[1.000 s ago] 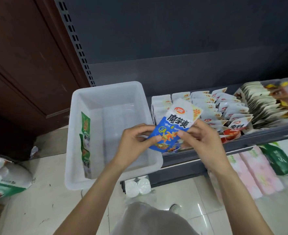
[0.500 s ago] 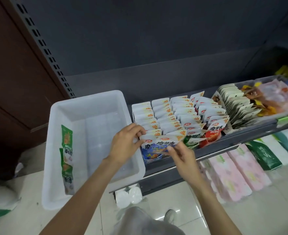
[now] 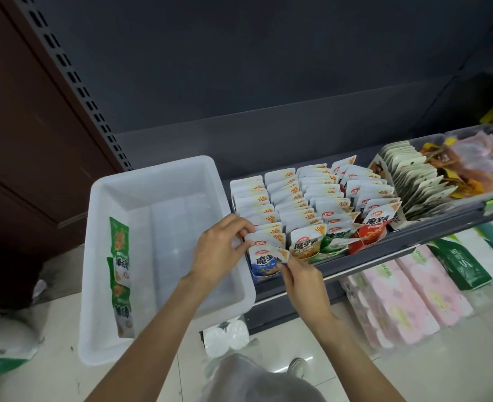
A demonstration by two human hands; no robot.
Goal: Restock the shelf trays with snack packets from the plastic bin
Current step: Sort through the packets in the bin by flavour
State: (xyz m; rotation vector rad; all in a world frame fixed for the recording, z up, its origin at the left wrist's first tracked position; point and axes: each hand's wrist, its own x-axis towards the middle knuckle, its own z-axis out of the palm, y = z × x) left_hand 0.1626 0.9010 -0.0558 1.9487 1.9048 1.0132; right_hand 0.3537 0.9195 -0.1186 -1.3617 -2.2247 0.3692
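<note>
- Pinching the front blue packet [image 3: 265, 264] at its lower right corner with the right hand [image 3: 300, 274], thumb and fingertips closed on the foil, likely to seat it upright at the head of the leftmost row.
- Gripping the tops of the packets just behind it with the left hand [image 3: 220, 250], fingers curled over their upper edges, seemingly pressing the row back to open a slot for the newcomer.
- Standing in the shelf tray [image 3: 338, 256] in tight files: white-topped packets in several rows, each fronted by a differently coloured face, blue at left, then orange [image 3: 306, 248], green [image 3: 336, 237] and red [image 3: 375, 226] toward the right.
- Looking nearly full, that tray, with little slack left in the rows.
- Sitting hard against the tray's left side, the white plastic bin [image 3: 164, 181], almost emptied; holding only green packets [image 3: 120, 274] leaning along its left inner wall.
- Filling neighbouring trays further right: a fan of pale packets [image 3: 416, 181], then loose orange and pink wrappers [image 3: 471, 161].
- Lying under the shelf on the floor: pink and green soft packs [image 3: 413, 288].
- Judging the job close to finished, with only the green packets left to move.
</note>
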